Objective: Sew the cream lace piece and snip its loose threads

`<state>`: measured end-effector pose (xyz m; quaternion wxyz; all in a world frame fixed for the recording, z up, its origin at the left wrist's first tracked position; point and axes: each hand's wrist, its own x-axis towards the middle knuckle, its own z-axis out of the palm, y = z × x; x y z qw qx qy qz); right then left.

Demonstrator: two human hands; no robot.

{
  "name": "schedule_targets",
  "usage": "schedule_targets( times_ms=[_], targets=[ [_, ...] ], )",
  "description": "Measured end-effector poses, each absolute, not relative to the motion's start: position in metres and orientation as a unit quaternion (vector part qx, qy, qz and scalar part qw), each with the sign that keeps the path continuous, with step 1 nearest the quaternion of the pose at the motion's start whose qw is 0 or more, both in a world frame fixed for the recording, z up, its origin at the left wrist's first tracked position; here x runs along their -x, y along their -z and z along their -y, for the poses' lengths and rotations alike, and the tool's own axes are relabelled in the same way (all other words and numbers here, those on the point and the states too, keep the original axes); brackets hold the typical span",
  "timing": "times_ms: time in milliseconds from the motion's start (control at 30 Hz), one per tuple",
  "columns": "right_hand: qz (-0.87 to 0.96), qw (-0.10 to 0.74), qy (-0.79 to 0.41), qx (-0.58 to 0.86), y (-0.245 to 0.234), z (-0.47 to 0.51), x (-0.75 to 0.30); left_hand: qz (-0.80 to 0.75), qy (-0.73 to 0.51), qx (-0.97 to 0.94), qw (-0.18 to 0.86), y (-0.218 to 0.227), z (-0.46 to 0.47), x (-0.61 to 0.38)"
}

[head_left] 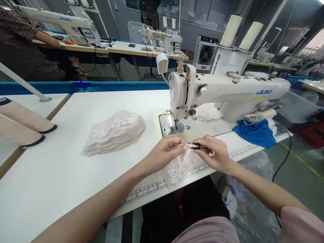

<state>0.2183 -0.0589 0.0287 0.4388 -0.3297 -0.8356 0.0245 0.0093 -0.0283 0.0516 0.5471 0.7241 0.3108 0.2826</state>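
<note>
My left hand (169,152) pinches a white lace piece (178,168), which hangs in folds over the table's front edge. Close to its fingertips, my right hand (214,152) grips small dark thread snips (196,146), their tips at the upper part of the lace. Just behind both hands is the needle area of a white sewing machine (227,91), with its metal needle plate (165,126). To the left lies a stack of lace pieces (115,133) in white and beige. More lace (209,112) sits under the machine's arm.
A blue cloth (255,131) and a cord-wrapped cone (268,113) lie at the right end of the table. Two beige sleeve-like pieces (22,118) rest at far left. A measuring tape (149,189) runs along the front edge. A co-worker (22,44) sits beyond, at another machine.
</note>
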Motion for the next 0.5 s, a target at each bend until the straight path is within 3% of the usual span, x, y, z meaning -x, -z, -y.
schedule_targets(
  times_ms=[300, 400, 500],
  targets=[
    [0.851, 0.337, 0.22, 0.338, -0.024, 0.056, -0.219, -0.338, -0.3, -0.711, 0.538, -0.048, 0.029, -0.011],
    [0.852, 0.345, 0.174, 0.353, -0.028, 0.057, -0.22, -0.339, -0.302, -0.709, 0.54, -0.049, 0.029, -0.012],
    [0.838, 0.396, 0.001, 0.375, -0.039, 0.06, -0.218, -0.337, -0.3, -0.708, 0.543, -0.05, 0.03, -0.012]
  ],
)
